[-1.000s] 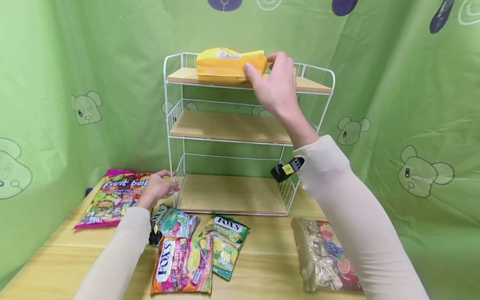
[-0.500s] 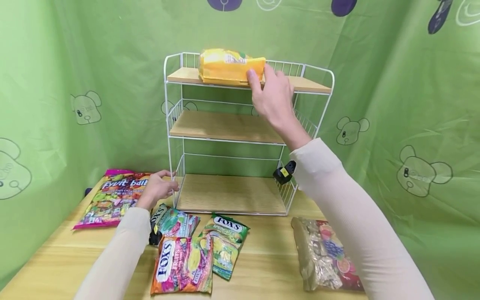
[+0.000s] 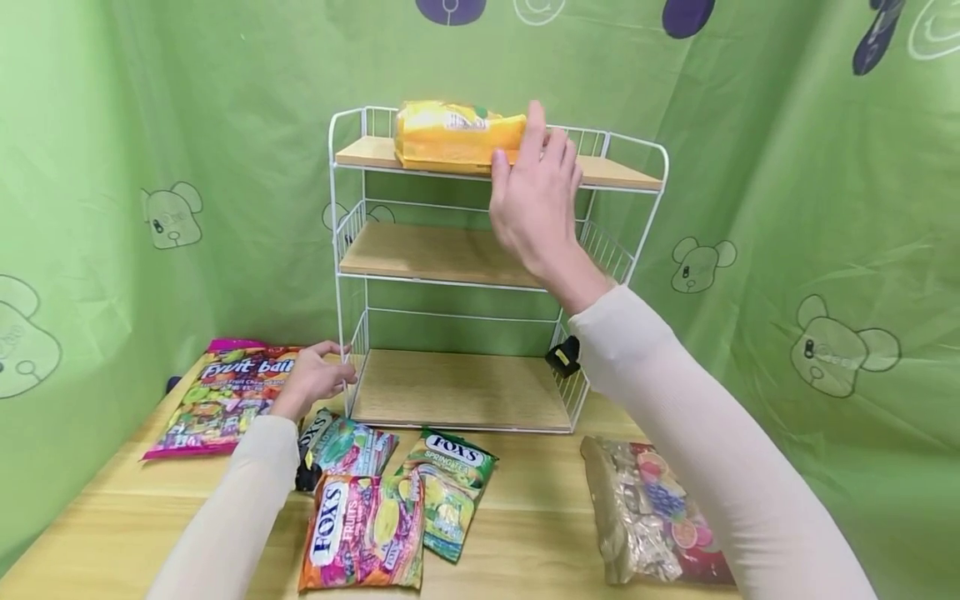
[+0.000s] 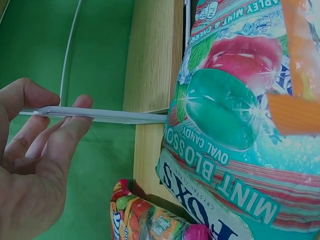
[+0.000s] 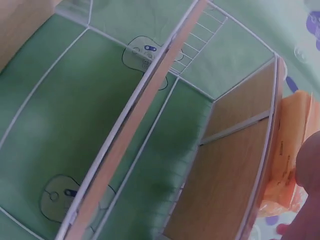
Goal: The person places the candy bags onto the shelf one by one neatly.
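Observation:
A yellow bag (image 3: 442, 137) lies on the top board of a white wire rack (image 3: 442, 250) with three wooden shelves, left of the middle. My right hand (image 3: 536, 204) is at the bag's right end, fingers fairly straight, index finger pointing up and thumb by the front face. The right wrist view catches only the thumb against the yellow bag (image 5: 287, 145). Low on the rack's left side, my left hand (image 3: 311, 379) holds the white post (image 4: 120, 115) between thumb and fingers, as the left wrist view shows.
On the wooden table lie a Fruit bait candy bag (image 3: 225, 396), a mint Fox's bag (image 3: 352, 446), a Fox's Fruits bag (image 3: 363, 529) and a green Fox's bag (image 3: 450, 492). A clear-and-red candy bag (image 3: 648, 508) lies right. Green cloth (image 3: 787, 208) surrounds everything.
The yellow bag has settled back flatter on the top shelf. My right hand's fingers have straightened and shifted slightly left. My left hand keeps its place on the post.

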The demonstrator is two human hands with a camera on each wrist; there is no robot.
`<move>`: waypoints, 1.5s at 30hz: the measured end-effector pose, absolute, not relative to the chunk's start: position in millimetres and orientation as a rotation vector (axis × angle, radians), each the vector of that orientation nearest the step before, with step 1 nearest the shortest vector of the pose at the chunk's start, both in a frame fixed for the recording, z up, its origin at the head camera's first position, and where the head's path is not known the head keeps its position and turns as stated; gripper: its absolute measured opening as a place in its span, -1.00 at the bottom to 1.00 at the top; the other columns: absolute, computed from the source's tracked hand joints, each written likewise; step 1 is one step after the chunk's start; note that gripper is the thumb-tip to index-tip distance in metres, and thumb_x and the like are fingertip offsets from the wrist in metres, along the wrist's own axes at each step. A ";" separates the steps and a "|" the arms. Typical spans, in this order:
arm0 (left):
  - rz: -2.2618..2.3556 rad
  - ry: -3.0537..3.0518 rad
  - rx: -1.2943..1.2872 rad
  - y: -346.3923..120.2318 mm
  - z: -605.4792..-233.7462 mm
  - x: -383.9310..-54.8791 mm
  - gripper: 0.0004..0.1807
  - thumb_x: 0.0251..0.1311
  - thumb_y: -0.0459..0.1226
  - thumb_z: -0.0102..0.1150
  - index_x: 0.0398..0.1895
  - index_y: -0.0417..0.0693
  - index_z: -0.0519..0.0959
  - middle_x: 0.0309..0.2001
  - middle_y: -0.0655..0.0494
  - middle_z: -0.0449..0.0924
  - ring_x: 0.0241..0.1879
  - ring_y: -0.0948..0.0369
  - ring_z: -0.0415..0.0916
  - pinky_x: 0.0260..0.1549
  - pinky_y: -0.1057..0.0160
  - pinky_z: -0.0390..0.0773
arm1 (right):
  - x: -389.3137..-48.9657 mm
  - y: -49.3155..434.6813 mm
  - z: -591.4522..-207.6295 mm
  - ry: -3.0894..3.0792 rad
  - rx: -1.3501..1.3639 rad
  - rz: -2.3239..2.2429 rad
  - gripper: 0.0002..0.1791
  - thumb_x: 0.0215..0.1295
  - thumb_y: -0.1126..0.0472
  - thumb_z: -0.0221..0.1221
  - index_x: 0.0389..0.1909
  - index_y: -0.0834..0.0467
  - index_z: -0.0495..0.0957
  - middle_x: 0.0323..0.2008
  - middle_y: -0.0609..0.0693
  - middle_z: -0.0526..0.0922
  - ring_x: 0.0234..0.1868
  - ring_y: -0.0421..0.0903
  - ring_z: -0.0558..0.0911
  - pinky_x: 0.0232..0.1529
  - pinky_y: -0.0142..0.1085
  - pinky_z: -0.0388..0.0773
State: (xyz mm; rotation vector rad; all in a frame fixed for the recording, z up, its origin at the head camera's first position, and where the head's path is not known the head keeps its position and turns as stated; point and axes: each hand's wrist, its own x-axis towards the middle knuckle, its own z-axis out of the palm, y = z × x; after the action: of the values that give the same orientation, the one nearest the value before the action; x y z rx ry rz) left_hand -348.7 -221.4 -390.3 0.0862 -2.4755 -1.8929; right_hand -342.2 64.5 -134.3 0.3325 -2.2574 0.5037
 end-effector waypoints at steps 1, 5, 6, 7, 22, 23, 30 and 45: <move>-1.895 -2.475 0.091 -221.5 -390.4 -348.9 -0.55 0.20 -0.42 0.22 0.19 -0.25 0.46 -0.26 -0.14 0.77 -0.50 0.30 0.54 -0.56 0.47 0.51 | -341.4 63.7 -135.8 -2.218 0.362 0.468 -0.30 0.61 -0.07 -0.21 0.61 0.05 -0.16 0.29 0.19 0.31 0.29 0.09 0.27 0.35 -0.17 0.21; -1.904 -2.477 0.095 -222.8 -391.2 -348.3 -0.53 0.21 -0.42 0.21 0.22 -0.25 0.45 -0.22 -0.19 0.76 -0.55 0.33 0.50 -0.58 0.47 0.49 | -338.3 58.7 -144.7 -2.088 0.491 0.289 -0.34 0.59 0.08 -0.13 0.61 -0.02 -0.07 0.33 0.27 0.31 0.34 0.17 0.24 0.41 -0.06 0.16; -1.904 -2.477 0.098 -223.3 -391.3 -347.9 -0.52 0.22 -0.42 0.21 0.23 -0.24 0.44 -0.20 -0.21 0.76 -0.56 0.34 0.49 -0.58 0.47 0.49 | -337.9 56.8 -147.5 -2.075 0.516 0.250 -0.35 0.58 0.09 -0.12 0.61 -0.05 -0.04 0.35 0.30 0.29 0.37 0.20 0.23 0.45 -0.03 0.13; -1.901 -2.476 0.107 -223.8 -391.4 -347.8 -0.52 0.22 -0.42 0.21 0.23 -0.23 0.45 -0.19 -0.22 0.76 -0.57 0.35 0.48 -0.58 0.47 0.49 | -337.7 54.6 -150.6 -2.063 0.539 0.218 -0.35 0.57 0.10 -0.10 0.61 -0.07 -0.02 0.38 0.33 0.26 0.38 0.23 0.22 0.47 0.01 0.11; -1.883 -2.474 0.086 -225.4 -391.7 -346.8 -0.53 0.23 -0.41 0.20 0.22 -0.25 0.44 -0.25 -0.13 0.77 -0.47 0.28 0.56 -0.53 0.45 0.52 | -335.0 32.6 -159.9 -2.132 0.568 0.482 -0.33 0.56 0.08 -0.04 0.61 -0.20 0.01 0.52 0.29 0.05 0.37 0.17 0.30 0.48 -0.07 0.21; -1.889 -2.472 0.083 -225.2 -392.1 -347.3 -0.53 0.23 -0.41 0.20 0.22 -0.26 0.44 -0.23 -0.15 0.77 -0.45 0.28 0.57 -0.53 0.45 0.52 | -333.8 31.1 -157.1 -2.153 0.545 0.496 -0.33 0.57 0.03 -0.07 0.61 -0.22 -0.02 0.51 0.26 0.07 0.37 0.16 0.30 0.48 -0.07 0.20; -1.902 -2.466 0.093 -224.2 -394.3 -349.3 -0.56 0.25 -0.41 0.19 0.21 -0.24 0.45 -0.17 -0.20 0.75 -0.39 0.25 0.61 -0.53 0.46 0.52 | -330.7 24.5 -147.6 -2.295 0.475 0.452 -0.31 0.59 -0.09 -0.13 0.63 -0.27 -0.14 0.57 0.17 0.00 0.41 0.10 0.23 0.52 -0.14 0.00; -1.881 -2.463 0.090 -228.5 -392.1 -345.7 -0.61 0.26 -0.40 0.20 0.15 -0.25 0.45 -0.25 -0.09 0.76 -0.41 0.31 0.60 -0.46 0.44 0.57 | -328.4 -15.2 -149.5 -2.405 0.500 0.385 -0.33 0.61 -0.19 -0.37 0.64 -0.22 -0.27 0.65 0.15 -0.22 0.60 0.16 -0.02 0.64 -0.07 -0.25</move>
State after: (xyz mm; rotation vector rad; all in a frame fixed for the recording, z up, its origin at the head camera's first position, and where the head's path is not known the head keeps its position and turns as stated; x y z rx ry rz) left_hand -345.7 -228.5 -392.1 0.0901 -2.4629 -1.8805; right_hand -328.4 -15.2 -149.5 0.5002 -2.4054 0.3852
